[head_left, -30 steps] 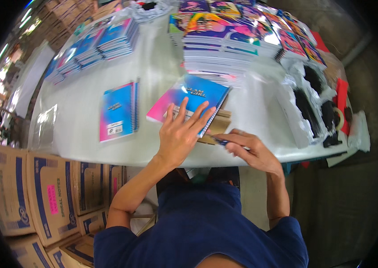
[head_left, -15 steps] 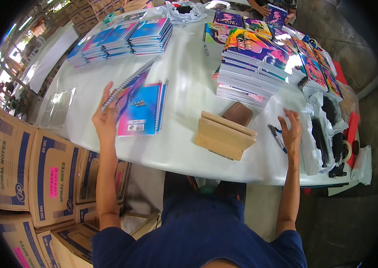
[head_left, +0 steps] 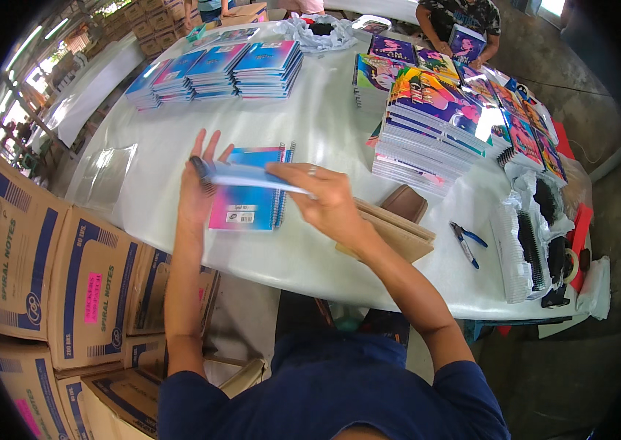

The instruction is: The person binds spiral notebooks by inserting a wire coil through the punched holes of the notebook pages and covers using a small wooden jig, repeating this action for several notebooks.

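Noting the right hand [head_left: 323, 194] moved from beside the pliers [head_left: 464, 244], we see it pinching the notebook [head_left: 244, 176] above the surface [head_left: 310, 275], toward its near edge, left hand [head_left: 192, 196] half open against the coil [head_left: 203, 177], grip unclear: handling looks two-handed now.

Right grip [head_left: 329, 199] now away from the pliers [head_left: 460, 233], on the spiral notebook [head_left: 248, 177] by the left grip [head_left: 192, 196].
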The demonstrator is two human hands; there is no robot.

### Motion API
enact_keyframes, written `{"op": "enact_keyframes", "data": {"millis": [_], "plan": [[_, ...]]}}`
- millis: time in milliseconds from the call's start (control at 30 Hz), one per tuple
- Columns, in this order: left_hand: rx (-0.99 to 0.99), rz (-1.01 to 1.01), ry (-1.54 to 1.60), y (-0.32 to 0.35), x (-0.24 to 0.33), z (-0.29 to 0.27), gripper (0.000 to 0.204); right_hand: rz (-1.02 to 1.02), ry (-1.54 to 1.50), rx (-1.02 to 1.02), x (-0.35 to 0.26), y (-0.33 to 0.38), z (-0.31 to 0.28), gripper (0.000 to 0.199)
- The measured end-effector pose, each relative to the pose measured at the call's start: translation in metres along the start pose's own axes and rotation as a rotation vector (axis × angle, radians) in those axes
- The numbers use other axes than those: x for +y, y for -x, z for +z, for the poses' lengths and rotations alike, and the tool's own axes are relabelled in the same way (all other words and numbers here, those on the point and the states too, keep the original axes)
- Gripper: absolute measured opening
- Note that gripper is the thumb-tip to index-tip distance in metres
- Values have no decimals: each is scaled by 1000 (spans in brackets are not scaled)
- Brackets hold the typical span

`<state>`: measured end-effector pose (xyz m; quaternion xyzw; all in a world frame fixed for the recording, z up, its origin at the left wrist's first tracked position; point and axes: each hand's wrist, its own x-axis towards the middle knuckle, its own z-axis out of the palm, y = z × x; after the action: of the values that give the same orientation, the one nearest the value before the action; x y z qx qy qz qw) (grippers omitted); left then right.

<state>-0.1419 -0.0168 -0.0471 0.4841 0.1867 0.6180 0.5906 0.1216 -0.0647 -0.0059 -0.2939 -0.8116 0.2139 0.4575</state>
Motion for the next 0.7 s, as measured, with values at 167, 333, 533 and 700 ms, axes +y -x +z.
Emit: {"op": "enact_keyframes", "data": {"millis": [167,333,533,700], "plan": [[257,-481,-703,-14,22,-56,69,-270,510,-253,5,2,45,30],[52,-395,-1178,28,-26,-113,62,-95,502,-109,-12,17,-70,32],[19,-342,-1415,13,-39,-92,61,612,1412,453,87,15,-300,48],[198,-87,-1572,3,-42,-58,59,1050,354,509,116,14,-304,37]]}}
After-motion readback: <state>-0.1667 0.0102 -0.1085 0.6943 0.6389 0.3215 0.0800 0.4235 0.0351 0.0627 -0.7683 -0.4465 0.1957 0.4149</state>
